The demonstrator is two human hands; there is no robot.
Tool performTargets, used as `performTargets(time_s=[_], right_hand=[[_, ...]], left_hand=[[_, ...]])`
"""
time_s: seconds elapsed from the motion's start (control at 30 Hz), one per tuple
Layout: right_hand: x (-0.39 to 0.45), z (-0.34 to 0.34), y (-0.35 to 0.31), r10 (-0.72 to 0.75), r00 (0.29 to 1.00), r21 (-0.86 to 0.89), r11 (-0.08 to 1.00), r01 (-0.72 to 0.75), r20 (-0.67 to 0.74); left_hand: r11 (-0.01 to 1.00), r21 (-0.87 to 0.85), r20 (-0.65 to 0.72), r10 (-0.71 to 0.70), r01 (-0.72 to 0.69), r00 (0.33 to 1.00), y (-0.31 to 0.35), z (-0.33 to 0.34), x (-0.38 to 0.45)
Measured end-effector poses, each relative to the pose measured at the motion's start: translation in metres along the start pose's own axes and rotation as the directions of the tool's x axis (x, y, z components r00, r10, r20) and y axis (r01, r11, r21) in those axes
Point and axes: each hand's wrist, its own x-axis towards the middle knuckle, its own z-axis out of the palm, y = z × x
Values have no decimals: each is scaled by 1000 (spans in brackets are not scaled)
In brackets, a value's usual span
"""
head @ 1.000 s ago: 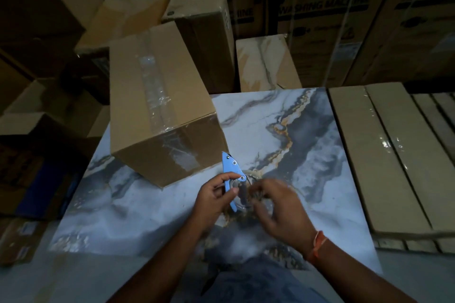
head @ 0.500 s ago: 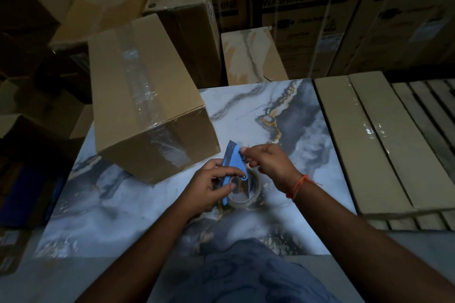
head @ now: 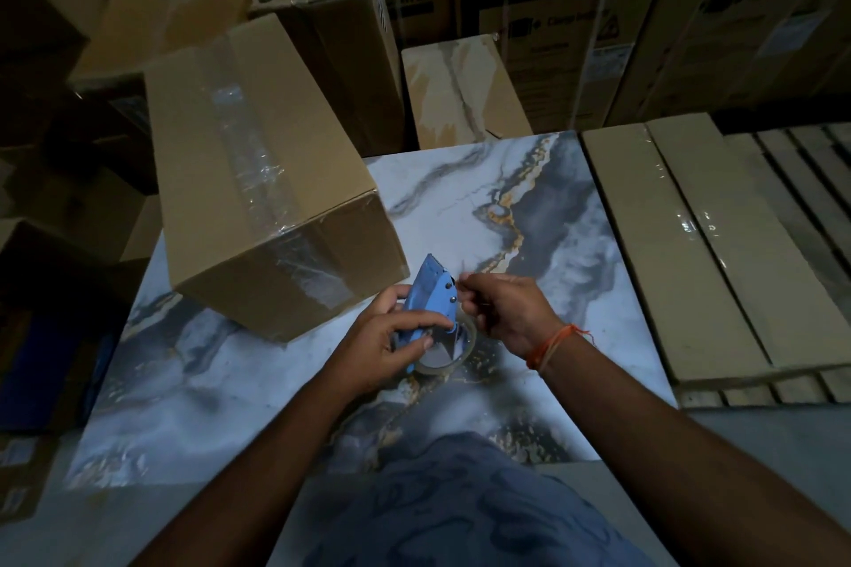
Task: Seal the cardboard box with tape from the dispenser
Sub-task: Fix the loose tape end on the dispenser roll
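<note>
over the near middle of the marbled table [head: 460, 198], seen from the head camera, the left hand [head: 391, 338] is wrapped around the blue tape dispenser [head: 430, 297], its clear roll [head: 449, 350] hanging below. the right hand [head: 502, 308] pinches closed at the dispenser's upper side, seemingly on the loose tape end, though the film is too faint to confirm. the cardboard box [head: 258, 180] sits on the table's far left corner, just beside the dispenser, a clear strip already along its top seam. the step looks like freeing the tape; next it needs carrying to the box and pressing down.
</note>
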Motion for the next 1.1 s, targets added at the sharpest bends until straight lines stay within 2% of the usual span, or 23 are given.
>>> performTargets(time_s=[0.13, 0.27, 0.43, 0.67, 0.8, 0.97, 1.1], right_hand=[[6, -6, 3, -32, 997, -107, 994, 25, -65], [10, -9, 13, -183, 981, -304, 940, 156, -62], [15, -13, 32, -325, 937, -422, 873, 244, -131], [12, -22, 24, -372, 910, -381, 880, 282, -184], [13, -39, 7, -365, 880, -278, 918, 285, -305], [10, -69, -14, -430, 863, -328, 882, 338, -266], [11, -76, -16, -426, 860, -335, 883, 328, -281]], left_hand=[[994, 104, 86, 27, -36, 996, -13, -1, -1], [965, 241, 173, 65, -106, 983, -20, 3, -4], [913, 373, 264, 68, -166, 962, -27, 7, -1], [881, 432, 327, 46, -193, 944, -16, -2, 13], [847, 494, 391, -14, -197, 920, -13, -10, 19], [813, 543, 433, -56, -210, 900, -13, -20, 21], [783, 573, 438, -41, -243, 898, -2, -19, 29]])
